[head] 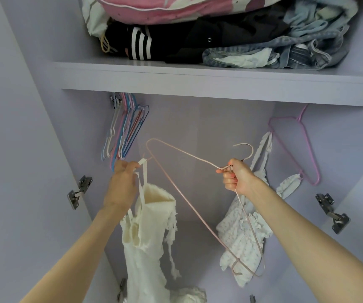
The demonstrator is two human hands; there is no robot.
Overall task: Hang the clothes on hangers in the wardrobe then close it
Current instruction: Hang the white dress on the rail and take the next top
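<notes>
Currently: cream strappy top [152, 226], pale pink wire hanger [176, 184].
Left hand [122, 182] pinches strap; right hand [237, 177] grips hanger neck; wardrobe shelf [198, 75] holds piled clothes [230, 33].

Your left hand [122, 184] holds the dress [147, 241] left of the hanger [176, 186] in your right hand [238, 178]. Spare hangers [125, 130] hang behind, under the shelf [198, 82] carrying folded clothes [230, 40].
</notes>
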